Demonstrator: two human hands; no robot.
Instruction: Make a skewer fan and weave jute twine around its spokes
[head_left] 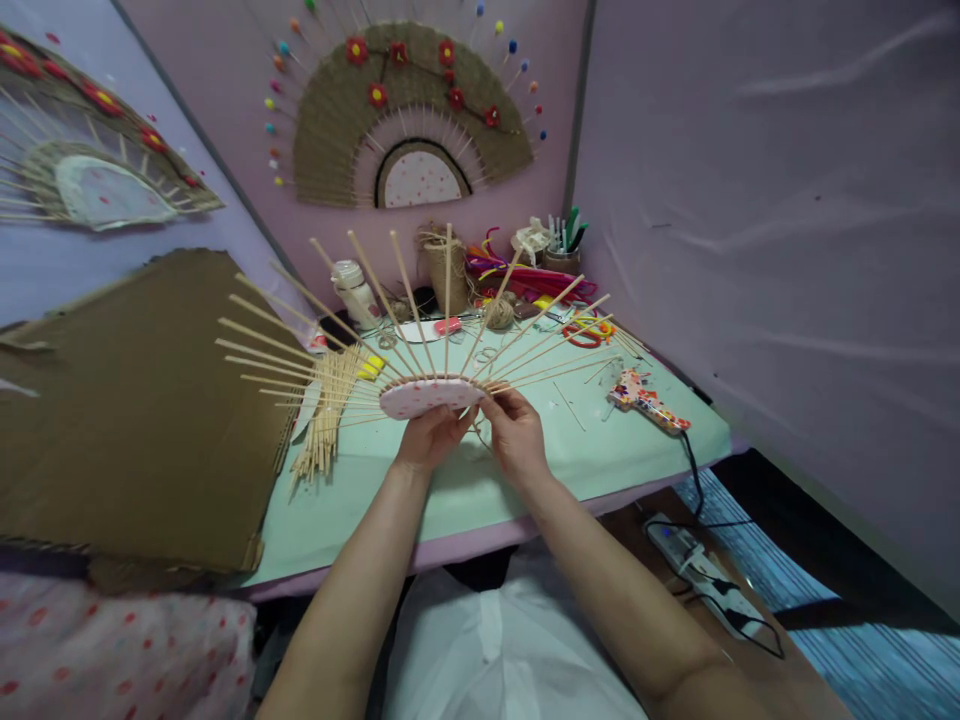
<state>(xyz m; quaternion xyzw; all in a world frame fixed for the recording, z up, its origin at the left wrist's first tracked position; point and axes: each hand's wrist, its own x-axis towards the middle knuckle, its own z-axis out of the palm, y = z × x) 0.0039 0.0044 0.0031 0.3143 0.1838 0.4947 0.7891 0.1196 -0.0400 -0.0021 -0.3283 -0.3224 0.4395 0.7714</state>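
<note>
A half-round fan base [424, 398], covered in white cloth with pink dots, is held above the table, with many thin wooden sticks [448, 300] spreading outward from its curved edge. My left hand [431, 437] grips the base from below, its fingers partly hidden under it. At the base's right end, my right hand [514, 428] pinches the edge beside the lowest sticks. A thin strand of twine [478, 428] hangs between the two hands; which fingers hold it I cannot tell.
A bundle of sticks [326, 420] and cardboard [142, 420] lie left. A patterned glue gun [646, 400] rests right, its cord running toward a power strip [701, 570]. Scissors [583, 333], a twine ball [499, 314] and a white bottle [355, 293] are behind. A finished fan [412, 80] hangs above.
</note>
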